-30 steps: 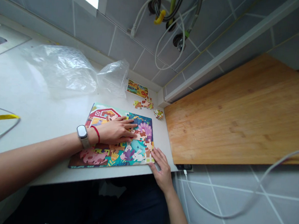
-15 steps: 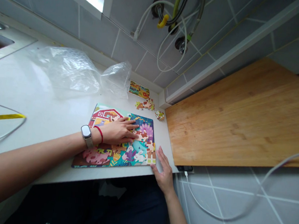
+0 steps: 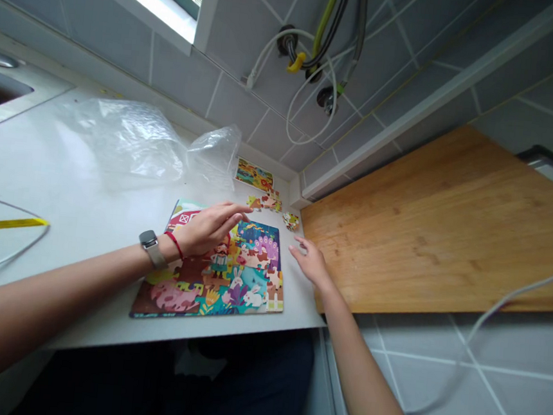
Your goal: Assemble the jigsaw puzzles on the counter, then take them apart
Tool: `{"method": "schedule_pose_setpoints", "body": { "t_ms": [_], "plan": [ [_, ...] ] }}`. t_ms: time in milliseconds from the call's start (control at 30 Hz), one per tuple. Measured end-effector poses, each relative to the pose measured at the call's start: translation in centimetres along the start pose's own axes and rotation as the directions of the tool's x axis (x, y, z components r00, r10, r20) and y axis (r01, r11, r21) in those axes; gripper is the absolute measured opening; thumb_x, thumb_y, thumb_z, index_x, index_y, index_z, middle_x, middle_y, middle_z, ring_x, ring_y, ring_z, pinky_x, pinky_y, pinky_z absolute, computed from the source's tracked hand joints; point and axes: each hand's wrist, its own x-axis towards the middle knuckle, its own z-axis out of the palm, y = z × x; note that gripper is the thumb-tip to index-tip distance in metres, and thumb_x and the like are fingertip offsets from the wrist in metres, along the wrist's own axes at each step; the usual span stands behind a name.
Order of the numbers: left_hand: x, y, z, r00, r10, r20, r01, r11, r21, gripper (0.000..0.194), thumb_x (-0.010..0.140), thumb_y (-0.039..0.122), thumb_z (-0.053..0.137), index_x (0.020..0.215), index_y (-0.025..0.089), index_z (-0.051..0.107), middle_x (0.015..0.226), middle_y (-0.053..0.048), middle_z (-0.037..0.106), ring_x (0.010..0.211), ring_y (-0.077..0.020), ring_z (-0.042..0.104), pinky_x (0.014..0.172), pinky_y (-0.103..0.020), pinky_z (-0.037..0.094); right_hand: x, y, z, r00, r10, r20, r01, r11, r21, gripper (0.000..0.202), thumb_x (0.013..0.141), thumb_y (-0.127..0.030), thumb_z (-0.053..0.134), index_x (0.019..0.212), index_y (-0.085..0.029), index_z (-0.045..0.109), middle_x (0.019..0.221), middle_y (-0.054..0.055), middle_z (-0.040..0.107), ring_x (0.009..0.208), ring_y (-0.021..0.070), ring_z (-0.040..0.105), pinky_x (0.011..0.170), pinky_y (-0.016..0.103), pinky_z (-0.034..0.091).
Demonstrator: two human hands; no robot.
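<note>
A colourful puzzle board (image 3: 221,286) with animals lies on the white counter, many pieces fitted in it. Over its upper left part is my left hand (image 3: 211,226), fingers extended toward the right and nothing visible in them. My right hand (image 3: 309,259) is beside the board's upper right side, near a small pile of puzzle pieces (image 3: 291,221), its fingers apart and holding nothing. More loose pieces (image 3: 267,201) lie above the board, below a small picture card (image 3: 255,174).
Clear plastic wrap (image 3: 132,140) lies at the back of the counter (image 3: 75,235). A wooden board (image 3: 429,234) is on the right. At the left a white cable (image 3: 0,262) has a yellow tag (image 3: 18,223). Hoses hang on the tiled wall.
My left hand has lifted off the puzzle and drawn slightly left and up, uncovering its middle. My right hand has moved up from the lower right corner toward the small pile. The view has shifted slightly.
</note>
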Motion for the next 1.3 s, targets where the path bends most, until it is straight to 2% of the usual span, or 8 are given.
{"method": "schedule_pose_setpoints", "body": {
  "t_ms": [67, 167, 267, 400, 500, 867, 1100, 1300],
  "plan": [
    [0.1, -0.7, -0.2, 0.992, -0.039, -0.122, 0.039, 0.999, -0.008, 0.042, 0.111, 0.041, 0.033, 0.120, 0.019, 0.068, 0.115, -0.009, 0.075, 0.115, -0.0244, 0.065, 0.104, -0.043, 0.051, 4.1, -0.5, -0.2, 0.999, 0.043, 0.029, -0.042, 0.998, -0.046, 0.048, 0.085, -0.035, 0.078, 0.129, -0.018, 0.071, 0.130, 0.015, 0.074, 0.114, 0.0290, 0.072, 0.102, 0.043, 0.056],
    [0.1, -1.7, -0.1, 0.970, -0.114, -0.215, 0.110, 0.993, -0.031, 0.044, 0.110, 0.041, 0.031, 0.110, 0.018, 0.069, 0.111, -0.009, 0.075, 0.113, -0.0250, 0.064, 0.104, -0.044, 0.050, 9.1, -1.1, 0.0, 0.995, 0.099, 0.014, -0.097, 0.989, -0.116, 0.055, 0.078, -0.033, 0.084, 0.128, -0.014, 0.071, 0.128, 0.017, 0.074, 0.122, 0.0313, 0.068, 0.105, 0.043, 0.052],
    [0.0, -2.0, 0.0, 0.968, -0.148, -0.203, 0.142, 0.989, -0.047, 0.042, 0.110, 0.041, 0.032, 0.113, 0.019, 0.068, 0.106, -0.008, 0.076, 0.110, -0.0245, 0.064, 0.102, -0.044, 0.050, 12.5, -1.5, 0.5, 0.984, 0.175, 0.023, -0.168, 0.969, -0.182, 0.059, 0.065, -0.033, 0.093, 0.118, -0.015, 0.075, 0.115, 0.015, 0.078, 0.114, 0.0322, 0.072, 0.098, 0.040, 0.055],
    [-0.1, -1.7, 0.0, 0.978, -0.133, -0.162, 0.126, 0.991, -0.053, 0.041, 0.110, 0.040, 0.033, 0.113, 0.019, 0.067, 0.101, -0.007, 0.076, 0.107, -0.0243, 0.065, 0.100, -0.042, 0.050, 14.4, -2.0, 0.7, 0.966, 0.256, 0.024, -0.241, 0.935, -0.259, 0.057, 0.051, -0.027, 0.098, 0.103, -0.012, 0.079, 0.104, 0.018, 0.079, 0.105, 0.0364, 0.075, 0.090, 0.041, 0.057],
    [-0.1, -1.6, -0.1, 0.982, -0.129, -0.138, 0.123, 0.991, -0.055, 0.041, 0.109, 0.040, 0.033, 0.114, 0.018, 0.067, 0.102, -0.008, 0.076, 0.107, -0.0246, 0.065, 0.100, -0.042, 0.050, 14.4, -2.1, 0.3, 0.974, 0.227, -0.003, -0.219, 0.933, -0.285, 0.060, 0.051, -0.026, 0.098, 0.107, -0.013, 0.078, 0.112, 0.020, 0.078, 0.111, 0.0377, 0.072, 0.094, 0.042, 0.055],
    [-0.1, -2.0, 0.1, 0.967, -0.188, -0.170, 0.174, 0.980, -0.095, 0.040, 0.109, 0.041, 0.033, 0.115, 0.020, 0.067, 0.102, -0.006, 0.076, 0.105, -0.0235, 0.067, 0.101, -0.041, 0.050, 9.9, -0.8, -1.7, 0.996, -0.013, -0.084, -0.007, 0.971, -0.239, 0.057, 0.076, -0.035, 0.086, 0.126, -0.016, 0.070, 0.129, 0.018, 0.072, 0.120, 0.0325, 0.066, 0.104, 0.045, 0.050],
    [0.0, -1.9, 0.0, 0.974, -0.194, -0.119, 0.187, 0.980, -0.068, 0.042, 0.108, 0.044, 0.033, 0.112, 0.021, 0.068, 0.100, -0.005, 0.076, 0.101, -0.0236, 0.069, 0.098, -0.040, 0.052, 6.8, -2.1, 0.9, 0.986, -0.095, 0.136, 0.111, 0.986, -0.121, 0.056, 0.068, -0.044, 0.092, 0.115, -0.018, 0.077, 0.110, 0.011, 0.078, 0.083, 0.0219, 0.072, 0.081, 0.034, 0.057],
    [-0.1, -1.8, 0.0, 0.975, -0.201, -0.091, 0.196, 0.979, -0.056, 0.044, 0.108, 0.045, 0.032, 0.109, 0.021, 0.068, 0.101, -0.006, 0.076, 0.099, -0.0235, 0.069, 0.096, -0.040, 0.052, 5.9, -3.2, 2.8, 0.984, -0.111, 0.142, 0.128, 0.985, -0.113, 0.065, 0.066, -0.050, 0.093, 0.119, -0.018, 0.076, 0.116, 0.013, 0.073, 0.094, 0.0261, 0.070, 0.090, 0.040, 0.055]
  ]
}}
